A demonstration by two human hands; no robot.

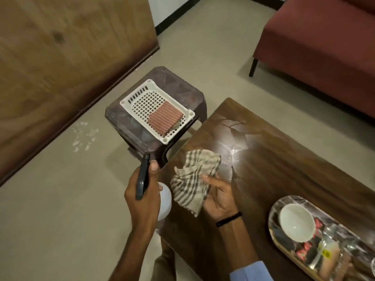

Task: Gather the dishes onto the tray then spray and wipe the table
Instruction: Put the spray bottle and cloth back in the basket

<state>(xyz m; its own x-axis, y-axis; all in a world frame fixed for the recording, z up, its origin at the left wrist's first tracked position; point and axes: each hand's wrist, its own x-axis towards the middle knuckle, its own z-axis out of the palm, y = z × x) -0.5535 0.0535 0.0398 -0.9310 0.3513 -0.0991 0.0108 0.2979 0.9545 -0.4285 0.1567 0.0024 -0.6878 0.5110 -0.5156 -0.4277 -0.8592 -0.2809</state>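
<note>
My left hand (142,191) grips a spray bottle (164,201) with a white body and a black trigger head, held just off the left edge of the dark wooden table (284,169). My right hand (220,196) holds a checked cloth (194,179) over the table's near-left corner. A wet, shiny patch shows on the tabletop beyond the cloth. At the lower right, an oval metal tray (273,226) on the table carries a white bowl (297,222), a glass jar and several small items.
A brown plastic stool (129,126) stands left of the table, with a white perforated basket (142,96) and a ribbed pink item on it. A red sofa (316,47) is at the upper right. A wooden panel lies at the left. White scraps dot the floor.
</note>
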